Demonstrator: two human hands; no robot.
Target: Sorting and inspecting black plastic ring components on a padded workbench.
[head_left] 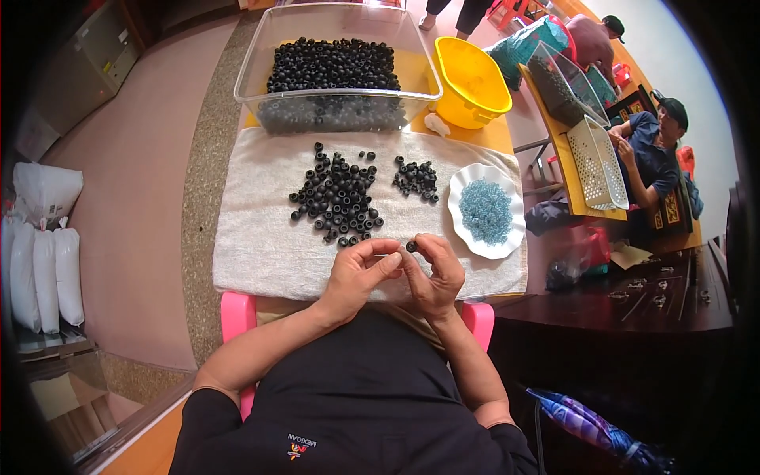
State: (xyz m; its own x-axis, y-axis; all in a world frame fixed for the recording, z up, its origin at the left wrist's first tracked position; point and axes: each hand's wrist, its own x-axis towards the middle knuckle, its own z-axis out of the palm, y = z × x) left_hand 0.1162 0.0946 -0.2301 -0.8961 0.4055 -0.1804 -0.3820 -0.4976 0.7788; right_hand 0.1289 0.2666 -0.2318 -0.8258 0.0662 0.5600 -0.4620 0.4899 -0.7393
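a seated person's two hands meet over the near edge of a white towel (pixel 261 237) spread on a bench, the right hand (pixel 434 273) pinching a small black ring-shaped bead (pixel 412 246) between thumb and forefinger in a narrow grip, the bead held just above the cloth. the left hand (pixel 360 273) sits touching the right, its fingertips (pixel 389 258) drawn together just beside the bead; whether that grip holds anything cannot be told. on the towel beyond the hands lies a large loose pile of black beads (pixel 336 198), with a smaller pile (pixel 417 179) to its right and well apart from it. a scalloped white plate (pixel 467 229) of pale blue beads (pixel 485 210) rests at the towel's right edge. at the far side stands a clear plastic bin (pixel 261 55) heaped with more black beads, and just right of it a yellow tub (pixel 475 79). pink chair parts (pixel 236 313) show on either side of the person's lap. further right, another person in a cap sits at a separate bench beside a perforated white basket (pixel 595 162).
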